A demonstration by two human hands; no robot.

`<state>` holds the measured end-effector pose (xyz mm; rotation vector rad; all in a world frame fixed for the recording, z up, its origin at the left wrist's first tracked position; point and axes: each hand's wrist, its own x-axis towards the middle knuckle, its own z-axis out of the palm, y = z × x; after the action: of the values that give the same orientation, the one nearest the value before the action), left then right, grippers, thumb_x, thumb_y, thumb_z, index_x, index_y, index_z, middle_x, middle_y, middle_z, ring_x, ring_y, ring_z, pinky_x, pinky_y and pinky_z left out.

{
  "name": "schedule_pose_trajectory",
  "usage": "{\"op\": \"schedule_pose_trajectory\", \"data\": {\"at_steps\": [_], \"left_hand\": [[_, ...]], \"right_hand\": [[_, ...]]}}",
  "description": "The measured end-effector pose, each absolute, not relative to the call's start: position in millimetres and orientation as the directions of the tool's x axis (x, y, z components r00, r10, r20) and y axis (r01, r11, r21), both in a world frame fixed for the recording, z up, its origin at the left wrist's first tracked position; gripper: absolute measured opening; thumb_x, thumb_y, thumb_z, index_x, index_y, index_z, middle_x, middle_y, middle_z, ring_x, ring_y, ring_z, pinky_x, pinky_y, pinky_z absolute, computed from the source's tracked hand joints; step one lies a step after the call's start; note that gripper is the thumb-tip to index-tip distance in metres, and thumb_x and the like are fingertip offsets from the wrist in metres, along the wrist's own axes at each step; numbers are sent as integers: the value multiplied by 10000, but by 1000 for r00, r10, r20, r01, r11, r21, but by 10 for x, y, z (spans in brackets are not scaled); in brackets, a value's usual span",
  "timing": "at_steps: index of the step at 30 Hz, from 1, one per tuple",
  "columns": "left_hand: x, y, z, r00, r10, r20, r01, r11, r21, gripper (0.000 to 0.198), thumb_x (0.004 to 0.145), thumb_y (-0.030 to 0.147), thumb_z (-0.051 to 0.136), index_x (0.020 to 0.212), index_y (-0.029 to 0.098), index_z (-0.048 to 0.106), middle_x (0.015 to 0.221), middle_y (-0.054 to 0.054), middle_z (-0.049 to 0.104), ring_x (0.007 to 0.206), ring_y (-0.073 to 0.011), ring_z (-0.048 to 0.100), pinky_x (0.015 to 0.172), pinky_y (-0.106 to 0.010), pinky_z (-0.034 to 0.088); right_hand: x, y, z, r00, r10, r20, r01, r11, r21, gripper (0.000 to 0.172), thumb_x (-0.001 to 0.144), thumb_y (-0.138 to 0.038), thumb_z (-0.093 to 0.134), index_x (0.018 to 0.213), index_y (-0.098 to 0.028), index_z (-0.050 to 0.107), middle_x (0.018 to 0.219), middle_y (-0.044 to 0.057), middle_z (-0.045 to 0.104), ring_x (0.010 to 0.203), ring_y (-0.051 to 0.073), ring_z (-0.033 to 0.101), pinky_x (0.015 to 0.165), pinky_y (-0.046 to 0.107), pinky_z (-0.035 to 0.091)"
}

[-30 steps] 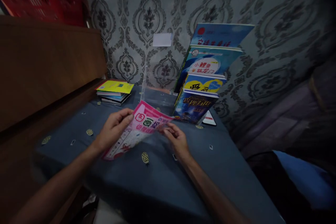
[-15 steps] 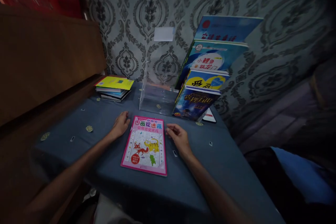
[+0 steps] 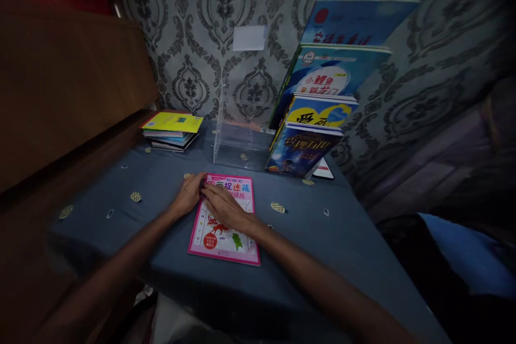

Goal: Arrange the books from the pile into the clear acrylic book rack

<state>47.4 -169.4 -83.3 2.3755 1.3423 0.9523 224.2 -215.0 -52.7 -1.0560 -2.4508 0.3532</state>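
Note:
A pink-bordered children's picture book (image 3: 226,253) lies flat with its cover up, showing a fox and a green figure. My left hand (image 3: 188,194) rests at the book's upper left edge, its fingers stretched towards the corner. Across the cover reaches my right hand (image 3: 226,207), fingers extended and lying over the title and part of the pictures. Its fingertips meet my left hand at the book's left edge. The tiger on the cover is hidden under my right hand. The fingertips' exact contact is too dark to make out.
Behind the book stands a clear acrylic rack (image 3: 242,145), with several upright books (image 3: 302,150) on its right side. A small stack of books (image 3: 171,123) lies at the back left. A phone (image 3: 323,169) is partly behind the rack. Blue cloth covers the table (image 3: 314,247).
My right hand has moved left from beside the book onto its cover. My left hand has come in against the book's left edge. The view has shifted slightly.

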Motion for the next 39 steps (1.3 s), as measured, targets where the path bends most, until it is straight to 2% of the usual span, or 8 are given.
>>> {"op": "schedule_pose_trajectory", "data": {"at_steps": [4, 8, 17, 23, 30, 39], "left_hand": [[451, -1692, -839, 367, 826, 428, 670, -554, 494, 514, 876, 30, 369, 1350, 156, 522, 1216, -114, 681, 1171, -220, 595, 1061, -439, 454], [494, -1715, -793, 384, 815, 434, 684, -567, 459, 467, 889, 41, 378, 1322, 140, 520, 1206, -125, 682, 1143, -225, 610, 1057, -428, 449], [541, -1758, -712, 383, 845, 372, 730, -524, 439, 443, 869, 10, 385, 1260, 145, 543, 1152, -110, 698, 1076, -229, 620, 1029, -405, 452], [561, -1781, -672, 393, 854, 341, 760, -510, 402, 428, 873, 21, 393, 1250, 151, 549, 1162, -113, 688, 1095, -239, 607, 996, -395, 472], [557, -1778, -676, 435, 825, 361, 807, -535, 250, 359, 933, 98, 390, 1238, 132, 577, 1152, -148, 685, 1144, -272, 577, 1011, -444, 457], [775, -1776, -617, 583, 734, 348, 688, -674, 270, 325, 940, 123, 421, 1217, 166, 584, 1151, -117, 682, 1133, -254, 583, 1008, -431, 466]], "right_hand": [[2222, -2040, -545, -606, 754, 255, 660, 655, -369, 417, 990, -207, 436, 1398, -147, 500, 1469, 163, 524, 1403, 239, 438, 1192, 505, 279], [2437, -1971, -613, -568, 788, 238, 695, 614, -374, 434, 1009, -266, 424, 1430, -174, 479, 1492, 150, 504, 1435, 226, 393, 1205, 518, 240], [3151, -1924, -738, -392, 892, 228, 773, 453, -445, 441, 993, -286, 419, 1396, -157, 541, 1455, 174, 538, 1369, 272, 486, 1182, 576, 245], [3441, -1907, -839, -346, 891, 295, 677, 455, -579, 440, 979, -366, 420, 1350, -206, 594, 1421, 131, 582, 1346, 295, 510, 1151, 603, 304], [3522, -1838, -908, -277, 913, 298, 553, 405, -728, 471, 983, -463, 396, 1360, -249, 580, 1380, 91, 624, 1278, 274, 574, 1125, 548, 389], [3542, -1822, -927, -270, 914, 303, 482, 401, -779, 513, 995, -512, 377, 1421, -260, 514, 1398, 87, 608, 1292, 254, 559, 1116, 514, 411]]}}
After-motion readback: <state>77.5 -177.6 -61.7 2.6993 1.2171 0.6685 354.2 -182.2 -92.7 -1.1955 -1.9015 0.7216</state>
